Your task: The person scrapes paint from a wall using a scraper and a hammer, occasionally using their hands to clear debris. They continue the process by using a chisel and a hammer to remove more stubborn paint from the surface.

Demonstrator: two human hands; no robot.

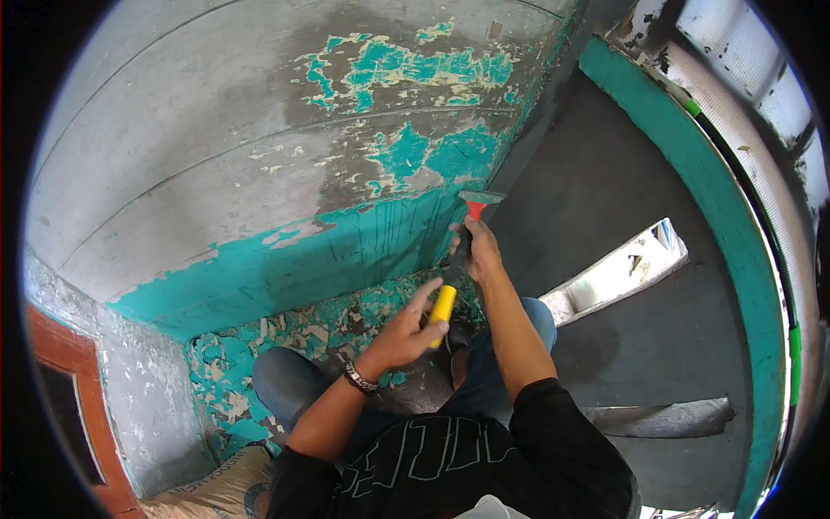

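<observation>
A long-handled scraper [462, 253] has a wide blade, a red neck, a black shaft and a yellow end grip. My right hand [485, 249] is closed round the black shaft below the red neck. At the yellow end is my left hand [402, 336], its thumb across the grip and its index finger stretched along the other side; the hold looks loose. The blade is close to the lower right of the wall [199, 164], where teal paint [372, 242] lies in a band. Higher up, ragged teal patches [424, 67] show among bare grey.
Peeled paint flakes [229, 381] cover the floor along the wall's foot. A dark panel [596, 173] with two cut-outs and a curved teal edge [683, 138] rises at right. At lower left are a brown paper sack [212, 489] and an orange-brown frame [73, 355].
</observation>
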